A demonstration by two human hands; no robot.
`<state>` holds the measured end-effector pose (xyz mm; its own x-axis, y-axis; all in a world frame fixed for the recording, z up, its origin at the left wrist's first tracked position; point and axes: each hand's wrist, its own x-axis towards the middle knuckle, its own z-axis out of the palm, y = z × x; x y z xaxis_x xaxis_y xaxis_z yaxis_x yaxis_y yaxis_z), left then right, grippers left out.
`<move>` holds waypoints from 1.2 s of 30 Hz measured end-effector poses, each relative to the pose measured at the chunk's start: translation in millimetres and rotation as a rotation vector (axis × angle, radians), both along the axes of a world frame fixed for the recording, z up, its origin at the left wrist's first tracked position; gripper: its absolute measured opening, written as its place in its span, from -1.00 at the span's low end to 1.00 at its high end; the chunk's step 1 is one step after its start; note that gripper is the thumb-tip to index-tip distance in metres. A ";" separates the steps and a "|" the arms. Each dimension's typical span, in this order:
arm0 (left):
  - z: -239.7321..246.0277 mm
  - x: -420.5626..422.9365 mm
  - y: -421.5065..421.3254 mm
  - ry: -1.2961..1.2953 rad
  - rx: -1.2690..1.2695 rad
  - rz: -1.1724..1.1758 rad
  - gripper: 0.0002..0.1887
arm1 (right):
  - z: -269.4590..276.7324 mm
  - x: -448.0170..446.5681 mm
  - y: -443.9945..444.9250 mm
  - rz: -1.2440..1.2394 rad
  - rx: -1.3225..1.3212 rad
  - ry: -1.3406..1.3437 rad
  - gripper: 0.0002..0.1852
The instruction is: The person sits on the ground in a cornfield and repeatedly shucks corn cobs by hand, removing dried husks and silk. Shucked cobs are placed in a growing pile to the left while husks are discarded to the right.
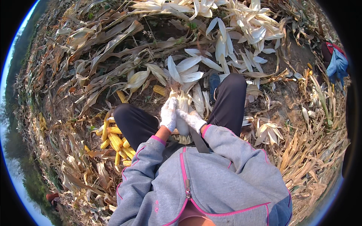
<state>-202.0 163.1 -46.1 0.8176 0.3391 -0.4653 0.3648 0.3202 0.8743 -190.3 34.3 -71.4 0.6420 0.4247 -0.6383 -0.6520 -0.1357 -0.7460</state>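
Note:
Between my knees, a corn ear in pale husk (pixel 183 103) points away from me, its rounded end towards my lap. My left hand (pixel 168 114), in a white knit glove, grips its left side near the husk's far end. From the right, my right hand (pixel 192 120), gloved the same way, closes around its middle; some fingers are hidden. Loose white husk leaves (pixel 186 70) spread just beyond the ear. Another pale-husked ear (pixel 198 99) lies right of my hands. A bare yellow corn cob (pixel 159 90) rests on the soil beyond my left hand.
Bare yellow corn ears (pixel 116 141) are heaped beside my left knee. Dry corn stalks (pixel 93 50) cover the ground ahead and left. Stripped husks (pixel 254 25) are piled at the far right. Blue cloth (pixel 336 66) with red shows at the right rim. A blue shoe (pixel 214 84) stands by my right knee.

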 end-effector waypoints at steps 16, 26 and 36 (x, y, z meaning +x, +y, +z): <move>36.9 -19.6 -4.7 -0.118 0.484 -0.311 -0.65 | -0.9 -9.9 -6.5 -0.430 0.447 0.186 -0.67; 36.0 -12.1 -8.0 -0.108 0.074 -0.110 -0.74 | 19.3 4.6 -3.5 -0.504 0.364 0.098 -0.67; 32.2 -9.0 2.6 -0.135 0.064 -0.162 -0.79 | 27.1 8.4 -0.9 -0.489 0.211 0.068 -0.70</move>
